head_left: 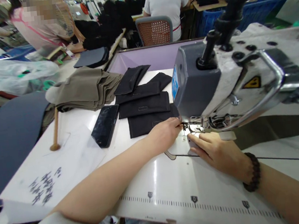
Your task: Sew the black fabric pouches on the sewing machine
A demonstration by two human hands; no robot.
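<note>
A sewing machine (197, 77) stands at the right, its lit needle area just ahead of both hands. My left hand (164, 135) reaches to the left side of the presser foot (197, 126), its fingers closed together at the tips. Whatever they pinch, if anything, is too small to make out. On the right, my right hand (218, 151) rests on the machine bed with index finger and thumb stretched toward the needle plate (180, 146). Beyond my left hand lie overlapping black sewn fabric pieces (143, 105), some with a small stitched rectangle.
A phone (105, 126) lies left of the black pieces. Behind it sits a stack of brown fabric (81, 88). A wooden stick (55, 131) and handwritten paper (73, 168) are at the left. A chair (154, 31) and co-workers are beyond the table.
</note>
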